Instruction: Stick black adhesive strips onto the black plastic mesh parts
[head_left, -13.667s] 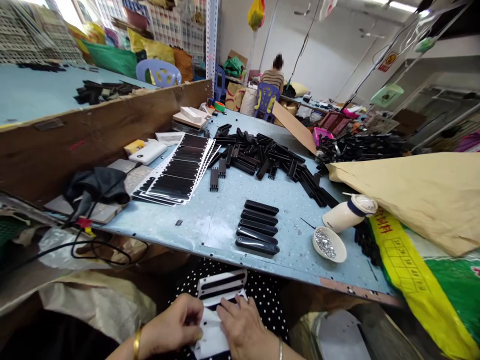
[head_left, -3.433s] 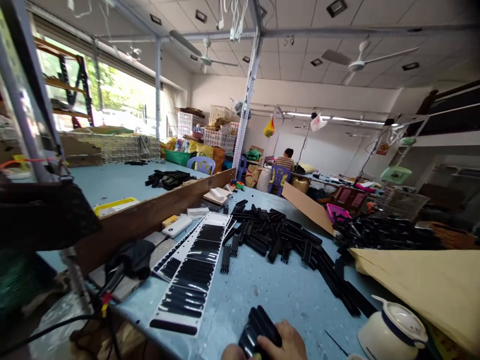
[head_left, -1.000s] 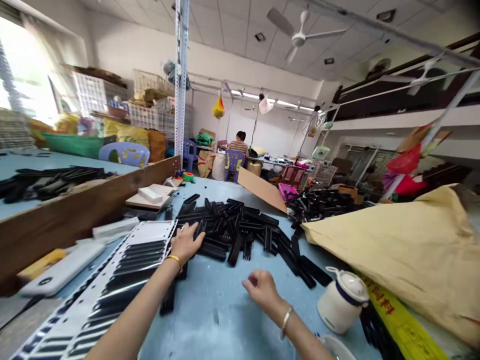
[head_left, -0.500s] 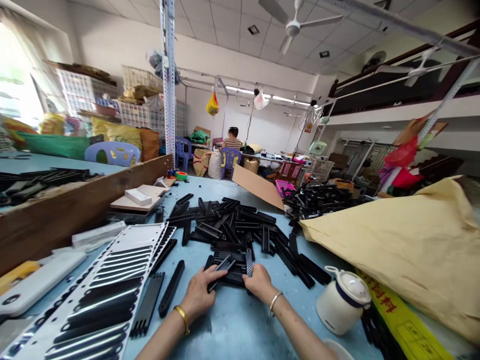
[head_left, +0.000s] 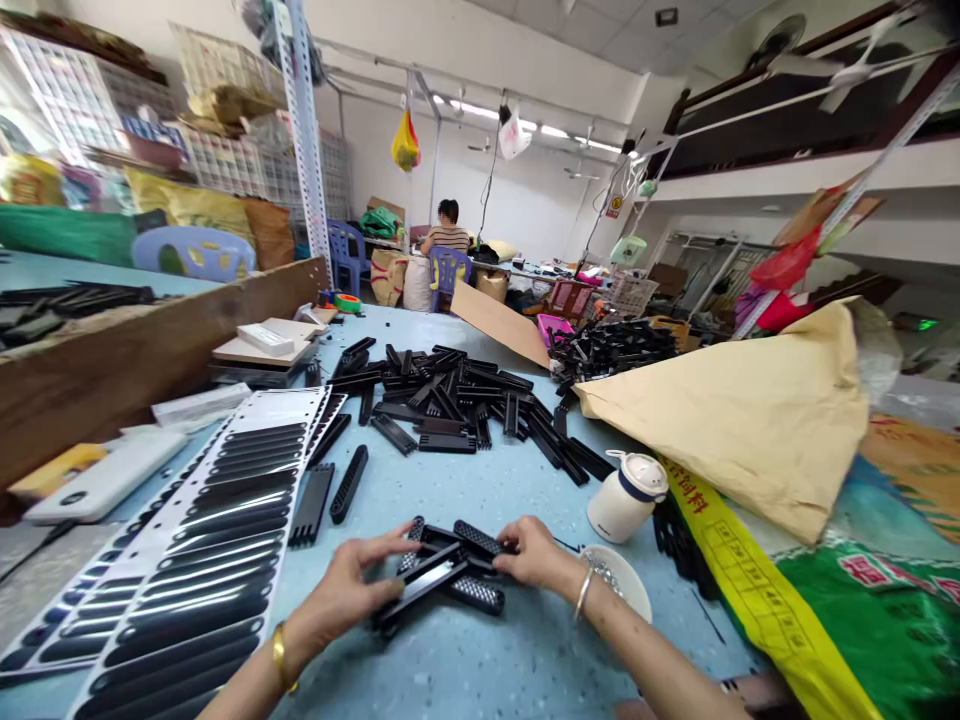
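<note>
Several black plastic strips [head_left: 469, 592], some with a dotted grip pattern, lie crossed in a small heap near the table's front edge. At the heap's left side is my left hand [head_left: 364, 575], thumb and fingers spread apart, touching the strips. My right hand [head_left: 532, 553] pinches the end of a dotted black strip [head_left: 478, 540] on the heap's right. A larger pile of black strips [head_left: 442, 390] lies farther back. Sheets of long glossy black stickers [head_left: 214, 520] lie to the left of my hands.
A cream lidded cup [head_left: 626, 497] and a white bowl of small metal pieces [head_left: 634, 590] stand at the right. Beyond them lies a large tan paper sack [head_left: 720, 420]. A wooden board [head_left: 150, 360] edges the table's left. A person [head_left: 448, 230] sits far back.
Both hands have moved toward me with several black strips, away from the large pile. My left hand's fingers have spread. The view has tilted downward, and the bowl now shows more fully.
</note>
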